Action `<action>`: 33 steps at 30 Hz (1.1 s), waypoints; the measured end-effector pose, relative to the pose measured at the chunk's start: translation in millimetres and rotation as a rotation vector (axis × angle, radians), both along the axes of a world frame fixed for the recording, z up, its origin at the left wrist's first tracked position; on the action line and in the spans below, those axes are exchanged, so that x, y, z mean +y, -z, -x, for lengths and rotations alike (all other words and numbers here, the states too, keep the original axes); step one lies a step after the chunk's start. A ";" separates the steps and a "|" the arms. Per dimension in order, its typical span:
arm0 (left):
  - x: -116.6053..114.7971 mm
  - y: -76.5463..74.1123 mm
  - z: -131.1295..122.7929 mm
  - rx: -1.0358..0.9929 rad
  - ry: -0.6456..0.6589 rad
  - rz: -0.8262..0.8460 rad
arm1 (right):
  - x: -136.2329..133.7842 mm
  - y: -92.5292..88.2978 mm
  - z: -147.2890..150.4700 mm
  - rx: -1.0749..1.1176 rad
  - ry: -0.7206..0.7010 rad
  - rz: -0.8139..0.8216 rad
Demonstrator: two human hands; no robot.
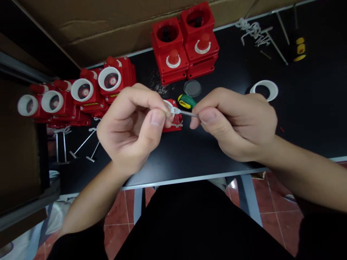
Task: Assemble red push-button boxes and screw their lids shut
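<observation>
In the middle of the head view, my left hand point(132, 126) is closed, with thumb and forefinger pinching a small whitish piece point(175, 110). Opposite it, the fingers of my right hand point(233, 124) close on a thin metal rod point(188, 113). The rod's left end meets the whitish piece; how they join is too small to make out. Below the hands, partly hidden by the left one, lies a red part point(177, 121) with a white ring. A screwdriver with a green and yellow handle point(186, 102) rests just behind the rod.
Two red boxes point(173, 50) with round openings stand at the back. Several red units with white rings point(110, 78) line the left. T-shaped metal rods point(82, 143) lie at the left front. A white ring point(272, 90), white cord point(251, 29) and a yellow-black screwdriver point(300, 48) lie right.
</observation>
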State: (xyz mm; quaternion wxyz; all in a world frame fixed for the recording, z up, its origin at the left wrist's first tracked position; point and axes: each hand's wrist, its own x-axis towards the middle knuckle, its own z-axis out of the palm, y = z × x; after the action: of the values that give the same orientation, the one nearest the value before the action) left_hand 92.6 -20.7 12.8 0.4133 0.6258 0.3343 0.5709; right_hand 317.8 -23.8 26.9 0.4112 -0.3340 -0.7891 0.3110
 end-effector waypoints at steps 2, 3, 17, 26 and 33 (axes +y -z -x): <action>1.1 1.1 -0.1 -0.010 -0.007 -0.026 | 0.1 -0.6 -0.5 -0.015 0.002 -0.020; 1.0 1.1 -0.5 -0.008 -0.013 -0.038 | 0.2 -0.9 -0.9 -0.022 0.001 -0.030; -9.7 -7.2 -1.2 0.337 -0.149 -0.136 | 2.2 1.3 -1.6 -0.091 0.104 -0.241; -13.4 -4.6 2.9 0.462 -0.202 -0.082 | -2.1 -5.9 -1.4 -0.183 0.157 -0.217; -13.8 -12.1 1.5 0.491 -0.220 -0.102 | -2.7 -9.0 -2.9 -0.145 0.148 -0.146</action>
State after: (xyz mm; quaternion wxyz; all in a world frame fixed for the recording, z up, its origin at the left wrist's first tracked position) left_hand 91.1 -34.5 25.0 0.2235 0.7254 0.4612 0.4595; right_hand 320.6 -26.5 35.9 0.3982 -0.3822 -0.8104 0.1964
